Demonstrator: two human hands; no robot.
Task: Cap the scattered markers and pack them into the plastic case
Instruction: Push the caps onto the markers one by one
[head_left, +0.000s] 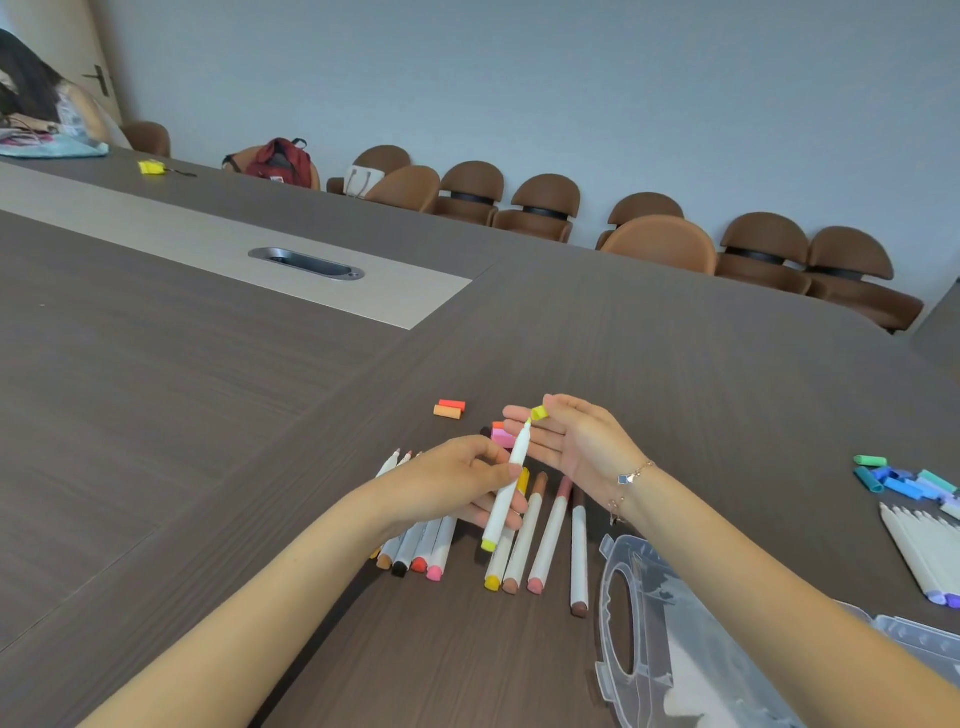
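Clear plastic case (675, 639) lies open at the near right on the dark wood-grain surface (260, 415). Left hand (457, 483) grips a white yellow-ended marker (506, 488), tip pointing away. Right hand (571, 441) pinches a yellow cap (539, 413) just beyond that tip, cap not on. White markers (540, 540) lie beneath the hands; orange loose caps (450, 409) farther off; blue-green caps (898, 480) far right.

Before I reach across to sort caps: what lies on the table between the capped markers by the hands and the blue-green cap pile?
Head view: only bare table and the right forearm above it separate the capped markers from the cap pile.
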